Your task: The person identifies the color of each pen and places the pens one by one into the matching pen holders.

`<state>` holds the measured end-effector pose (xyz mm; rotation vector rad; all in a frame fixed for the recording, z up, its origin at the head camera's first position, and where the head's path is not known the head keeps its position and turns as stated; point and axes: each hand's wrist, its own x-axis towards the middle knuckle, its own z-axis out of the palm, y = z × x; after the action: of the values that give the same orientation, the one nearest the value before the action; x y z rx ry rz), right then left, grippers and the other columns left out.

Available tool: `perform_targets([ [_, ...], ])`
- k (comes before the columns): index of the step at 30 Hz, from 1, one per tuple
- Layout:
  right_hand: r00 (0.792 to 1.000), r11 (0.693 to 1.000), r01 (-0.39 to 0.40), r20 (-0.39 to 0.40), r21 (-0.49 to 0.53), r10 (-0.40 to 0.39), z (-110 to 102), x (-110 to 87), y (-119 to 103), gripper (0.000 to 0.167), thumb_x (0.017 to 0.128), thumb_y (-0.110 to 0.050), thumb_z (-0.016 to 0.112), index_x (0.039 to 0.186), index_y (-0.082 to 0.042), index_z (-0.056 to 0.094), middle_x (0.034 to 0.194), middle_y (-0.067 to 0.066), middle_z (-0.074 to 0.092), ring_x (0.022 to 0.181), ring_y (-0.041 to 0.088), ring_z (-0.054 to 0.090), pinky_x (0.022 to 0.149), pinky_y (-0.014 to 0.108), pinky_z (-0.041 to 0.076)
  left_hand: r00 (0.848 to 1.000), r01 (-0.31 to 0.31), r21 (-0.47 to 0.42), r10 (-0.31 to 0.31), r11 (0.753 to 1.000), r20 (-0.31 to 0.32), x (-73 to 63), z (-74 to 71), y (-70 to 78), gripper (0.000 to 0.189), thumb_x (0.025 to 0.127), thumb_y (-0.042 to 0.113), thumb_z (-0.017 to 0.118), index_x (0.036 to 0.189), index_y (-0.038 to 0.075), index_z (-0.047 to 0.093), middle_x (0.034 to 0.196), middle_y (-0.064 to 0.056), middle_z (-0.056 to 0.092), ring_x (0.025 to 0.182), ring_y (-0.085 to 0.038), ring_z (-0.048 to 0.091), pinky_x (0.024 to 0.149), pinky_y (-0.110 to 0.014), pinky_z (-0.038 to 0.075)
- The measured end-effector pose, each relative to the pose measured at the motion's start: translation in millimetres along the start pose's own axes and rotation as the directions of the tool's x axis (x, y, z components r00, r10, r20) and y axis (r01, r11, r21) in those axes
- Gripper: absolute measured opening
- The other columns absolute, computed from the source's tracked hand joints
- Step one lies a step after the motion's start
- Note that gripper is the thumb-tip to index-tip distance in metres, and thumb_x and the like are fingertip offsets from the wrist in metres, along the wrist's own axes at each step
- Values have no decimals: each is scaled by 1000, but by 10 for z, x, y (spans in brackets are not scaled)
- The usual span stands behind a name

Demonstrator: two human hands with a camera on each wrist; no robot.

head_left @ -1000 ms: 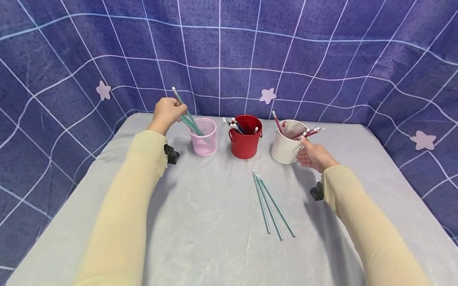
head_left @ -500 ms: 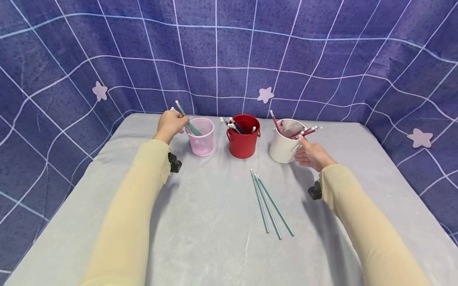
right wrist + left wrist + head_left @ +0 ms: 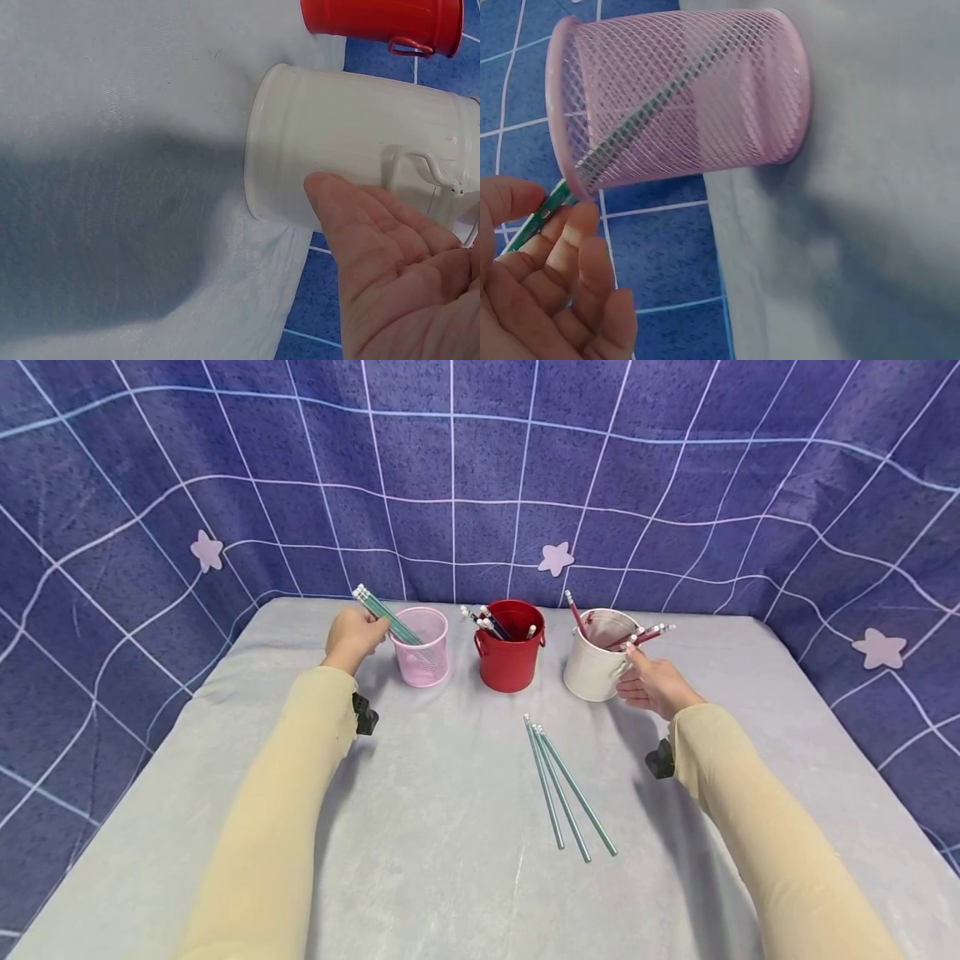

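Observation:
My left hand [image 3: 352,633] pinches a bundle of teal-green pencils [image 3: 386,614] with white erasers, leaning in the pink mesh cup [image 3: 424,664]. In the left wrist view, thumb and fingers meet on a green pencil [image 3: 544,210] just outside the cup's rim, its shaft slanting through the mesh. My right hand [image 3: 654,683] rests against the white bucket [image 3: 588,675], thumb up by the rim and fingers extended along its side. The right wrist view has these straight fingers [image 3: 360,225] beside the bucket's wire handle [image 3: 427,165]. Dark red pencils [image 3: 651,633] lean inside that bucket.
Between the two containers stands a red bucket [image 3: 510,664] with several dark blue pencils [image 3: 491,625]. Three teal pencils [image 3: 562,793] lie on the grey cloth-covered table [image 3: 420,827]. A blue gridded curtain [image 3: 480,468] with star shapes hangs behind and at the sides.
My left hand has come down beside the pink cup, and the green pencils it pinches have sunk lower, their eraser ends now bunched together. The right hand stays at the white bucket.

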<state>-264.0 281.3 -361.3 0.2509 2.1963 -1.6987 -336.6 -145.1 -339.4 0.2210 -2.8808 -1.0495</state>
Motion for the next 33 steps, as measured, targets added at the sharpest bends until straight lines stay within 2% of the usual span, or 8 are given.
perform_targets([
  [7, 1000, 1000, 5, -2, 9, -5, 30, 8, -9, 82, 102, -48, 18, 135, 26, 24, 138, 43, 31, 132, 46, 34, 109, 46, 32, 999, -11, -26, 12, 1000, 43, -40, 45, -98, 33, 89, 26, 50, 99, 2, 70, 89, -11, 70, 54, -10, 53, 55, -27, 41],
  [12, 1000, 1000, 12, 2, 12, -12, 27, 10, -1, 82, 101, -49, 17, 135, 26, 23, 138, 43, 31, 131, 47, 34, 109, 47, 33, 994, -24, 7, 23, 1000, 104, -91, 67, -61, 32, 88, 28, 49, 95, 2, 67, 92, -12, 69, 55, -11, 52, 55, -25, 41],
  [16, 1000, 1000, 19, 0, 8, -19, 15, -2, 17, 83, 101, -49, 16, 135, 26, 23, 138, 43, 31, 131, 47, 34, 109, 47, 33, 987, -31, 21, 28, 999, 157, -107, 74, -20, 34, 89, 30, 46, 95, 2, 65, 94, -14, 69, 56, -15, 56, 53, -26, 44],
  [20, 1000, 1000, 22, 0, 12, -22, 26, -4, 15, 83, 101, -49, 16, 135, 27, 23, 138, 43, 31, 131, 47, 34, 109, 46, 33, 980, -10, -42, 18, 999, 200, -138, 66, -46, 40, 93, 32, 46, 105, -2, 65, 97, -17, 70, 60, -20, 62, 50, -26, 46],
  [24, 1000, 1000, 21, 1, 12, -21, 30, -6, 12, 82, 101, -49, 18, 135, 26, 24, 139, 42, 31, 131, 46, 35, 108, 46, 34, 971, -13, -104, 37, 995, 238, -246, 101, -76, 44, 95, 33, 47, 112, -4, 63, 95, -18, 70, 59, -20, 63, 49, -26, 46],
  [28, 1000, 1000, 27, -5, 0, -27, 17, -7, 26, 83, 101, -49, 17, 134, 27, 25, 138, 43, 32, 130, 46, 36, 108, 45, 35, 944, -97, -114, 128, 989, 305, -441, 202, -14, 39, 94, 27, 48, 108, -5, 63, 91, -17, 69, 55, -17, 60, 48, -25, 46],
  [30, 1000, 1000, 29, -1, -9, -29, 7, -6, 25, 83, 101, -49, 16, 133, 27, 25, 138, 43, 32, 130, 46, 37, 107, 45, 36, 922, -157, -124, 191, 980, 338, -551, 263, 44, 34, 94, 24, 49, 104, -6, 63, 87, -16, 70, 53, -17, 59, 49, -24, 46],
  [33, 1000, 1000, 24, 7, -14, -24, 6, -15, 12, 83, 101, -49, 16, 133, 27, 25, 137, 43, 32, 130, 46, 36, 107, 45, 36, 880, -239, -147, 278, 960, 384, -717, 357, 146, 30, 94, 20, 52, 99, -6, 65, 80, -15, 70, 54, -23, 61, 49, -24, 46],
])
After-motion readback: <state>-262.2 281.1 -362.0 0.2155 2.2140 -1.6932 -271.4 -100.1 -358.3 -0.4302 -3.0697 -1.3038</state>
